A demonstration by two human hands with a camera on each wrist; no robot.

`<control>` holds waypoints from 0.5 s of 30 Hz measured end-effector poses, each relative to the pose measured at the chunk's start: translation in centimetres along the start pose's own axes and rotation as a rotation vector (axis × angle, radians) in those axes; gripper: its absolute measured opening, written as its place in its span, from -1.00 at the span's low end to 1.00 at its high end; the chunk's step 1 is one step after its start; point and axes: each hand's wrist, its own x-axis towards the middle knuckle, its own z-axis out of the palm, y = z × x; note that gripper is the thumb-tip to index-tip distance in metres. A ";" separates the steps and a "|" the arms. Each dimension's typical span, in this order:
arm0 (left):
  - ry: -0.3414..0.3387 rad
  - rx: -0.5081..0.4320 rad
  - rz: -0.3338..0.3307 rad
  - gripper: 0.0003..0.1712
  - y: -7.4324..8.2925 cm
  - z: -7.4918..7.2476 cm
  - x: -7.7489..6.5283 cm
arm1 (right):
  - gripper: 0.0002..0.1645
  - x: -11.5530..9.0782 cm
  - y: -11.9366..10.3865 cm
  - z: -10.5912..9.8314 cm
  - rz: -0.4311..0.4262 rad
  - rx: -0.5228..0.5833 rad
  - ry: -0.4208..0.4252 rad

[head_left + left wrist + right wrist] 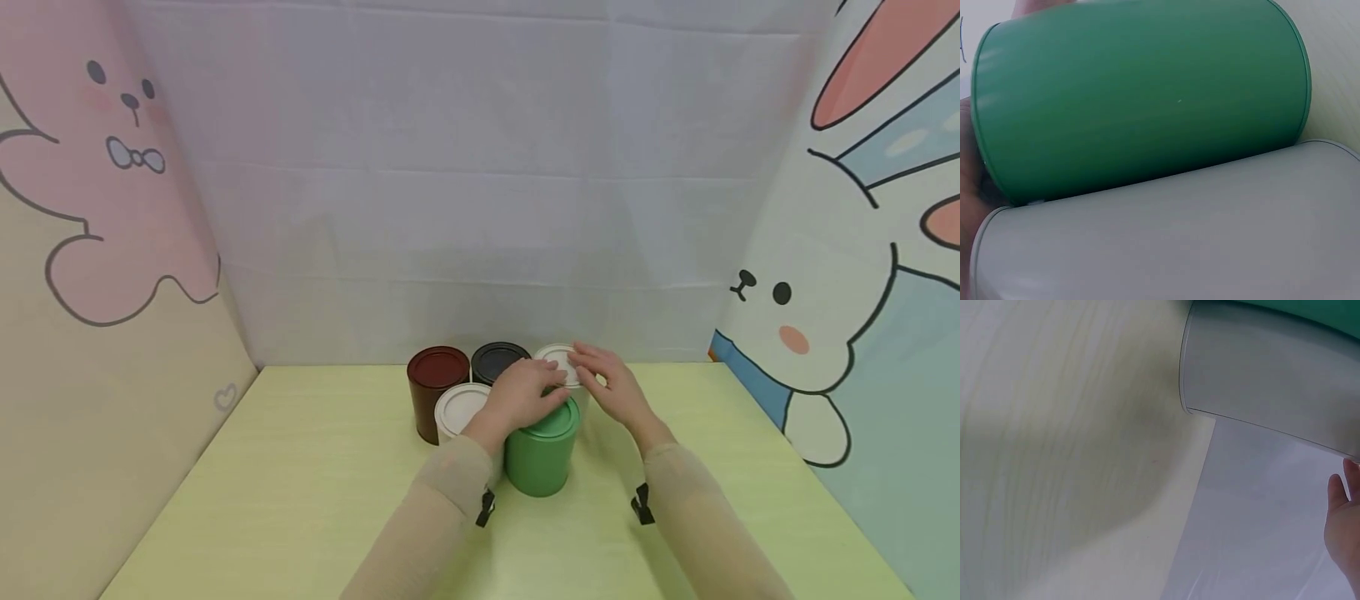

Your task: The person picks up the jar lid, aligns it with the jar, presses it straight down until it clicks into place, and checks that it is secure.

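Observation:
Five lidded cans stand upright in a tight cluster. My left hand [519, 397] reaches over the green can [537, 465], its fingers pointing to the back-right white can [555, 353]. At the right side of that white can, my right hand [615, 390] has its fingers stretched out at the lid's edge; whether they touch it is hard to tell. In the left wrist view the green can [1147, 94] leans close to the front white can [1179, 244]. The right wrist view shows a white can [1260, 369] with my right hand's fingertips [1337, 490] beside its end.
A dark red-brown can [426, 400] and a black-lidded can [498, 356] stand at the left and back of the cluster. The pale yellow-green table [300, 483] meets a white cloth wall [465, 208] behind. Printed panels border both sides.

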 end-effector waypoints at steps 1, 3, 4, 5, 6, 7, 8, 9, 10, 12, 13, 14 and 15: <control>0.024 -0.007 0.005 -0.54 0.0 -0.1 -0.1 | -0.61 -0.1 -0.2 0.0 -0.014 0.001 0.013; 0.074 -0.018 0.007 -0.54 -0.2 -0.3 -0.5 | -0.61 -0.2 -0.6 -0.1 -0.034 0.003 0.031; 0.097 -0.025 0.010 -0.54 -0.3 -0.5 -0.7 | -0.60 -0.3 -0.8 -0.2 -0.039 0.004 0.038; 0.116 -0.024 0.009 -0.54 -0.4 -0.7 -1.0 | -0.60 -0.4 -1.0 -0.2 -0.043 0.004 0.044; 0.139 -0.027 0.011 -0.54 -0.5 -0.9 -1.3 | -0.59 -0.4 -1.3 -0.3 -0.046 0.003 0.051; 0.159 -0.032 0.011 -0.54 -0.6 -1.1 -1.7 | -0.58 -0.5 -1.6 -0.4 -0.050 0.003 0.056; 0.184 -0.029 0.014 -0.55 -0.8 -1.3 -2.1 | -0.57 -0.6 -1.8 -0.5 -0.052 0.003 0.059; 0.209 -0.035 0.014 -0.55 -1.0 -1.5 -2.5 | -0.56 -0.7 -2.1 -0.5 -0.058 0.003 0.064; 0.232 -0.043 0.014 -0.55 -1.2 -1.7 -2.9 | -0.55 -0.8 -2.4 -0.6 -0.064 0.002 0.069; 0.268 -0.067 0.000 -0.56 -1.6 -2.1 -3.9 | -0.52 -1.1 -2.8 -0.7 -0.080 0.000 0.077; 0.280 -0.080 -0.012 -0.55 -1.8 -2.3 -4.4 | -0.51 -1.3 -3.0 -0.7 -0.089 -0.003 0.082; 0.295 -0.087 -0.019 -0.55 -2.0 -2.5 -4.9 | -0.50 -1.4 -3.2 -0.8 -0.102 -0.008 0.091; 0.308 -0.098 -0.029 -0.55 -2.2 -2.7 -5.4 | -0.49 -1.6 -3.3 -0.8 -0.109 -0.012 0.099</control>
